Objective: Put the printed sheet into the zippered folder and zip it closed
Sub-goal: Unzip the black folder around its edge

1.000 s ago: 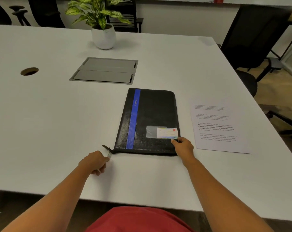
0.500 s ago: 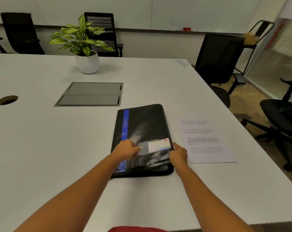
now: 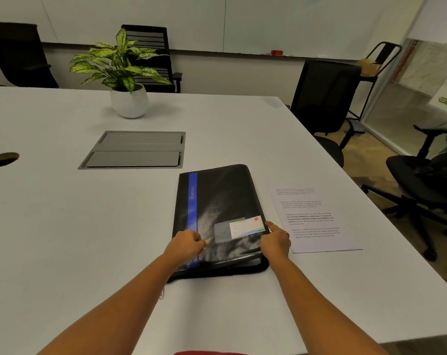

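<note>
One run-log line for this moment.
stage: opening zippered folder | left hand: on folder | right hand: grips right edge | printed sheet: on table, not inserted

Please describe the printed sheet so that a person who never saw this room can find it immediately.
Start at the large white table and find the black zippered folder with a blue stripe. The printed sheet lies flat on the table to the right of that folder, beside the right hand. It is the only white paper, with short blocks of small text.
</note>
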Motion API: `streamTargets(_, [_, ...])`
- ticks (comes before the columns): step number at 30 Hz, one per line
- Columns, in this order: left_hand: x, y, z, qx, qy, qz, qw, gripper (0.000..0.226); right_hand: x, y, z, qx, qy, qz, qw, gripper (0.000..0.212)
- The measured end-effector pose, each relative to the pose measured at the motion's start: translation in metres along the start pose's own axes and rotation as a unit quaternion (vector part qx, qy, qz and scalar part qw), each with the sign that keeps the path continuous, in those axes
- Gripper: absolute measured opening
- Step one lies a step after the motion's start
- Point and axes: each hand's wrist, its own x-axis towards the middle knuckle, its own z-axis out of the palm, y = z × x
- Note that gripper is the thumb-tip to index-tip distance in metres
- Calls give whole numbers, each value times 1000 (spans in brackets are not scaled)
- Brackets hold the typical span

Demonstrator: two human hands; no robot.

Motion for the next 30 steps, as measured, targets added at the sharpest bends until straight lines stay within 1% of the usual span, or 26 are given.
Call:
streamTargets(3, [-1,-10,2,17,14,1,1000,35,3,2,1,-21,-1,0,1000,40])
streamTargets(6, [-3,-21,4,59,78,1,995,21,6,7,3,-48,-9,-2,999,40])
streamTargets(7, [-4,-25,5,78,90,2,993,20,8,11,5,-55,-14,-3,998,40])
streamTargets(8, [-5,-30,6,101,84,5,991,24,9,14,6,-60,-22,-2,998,40])
streamTargets(9, [-6,-35,7,120,63,5,991,29,11,18,7,-68,-30,0,997,40])
streamTargets(11, [-8,-43,11,144,2,4,990,42,13,26,10,-92,-47,1,995,40])
streamTargets(13, [-10,-49,17,158,-43,2,986,65,16,31,13,-114,-61,1,992,41])
streamTargets(14, [-11,-50,19,160,-56,-1,986,75,18,33,14,-122,-66,3,990,40])
streamTargets(16, [-11,-51,19,161,-68,-9,985,84,22,35,16,-145,-75,7,987,40])
streamTargets(22, [-9,-51,20,163,-91,-16,982,88,28,37,24,-220,-115,-10,969,36])
streamTargets(27, [-7,-52,21,165,-95,-18,981,90,30,34,28,-227,-133,7,965,34])
streamTargets(30, [-5,-52,22,172,-111,-27,979,92,33,33,25,-251,-168,-21,953,37])
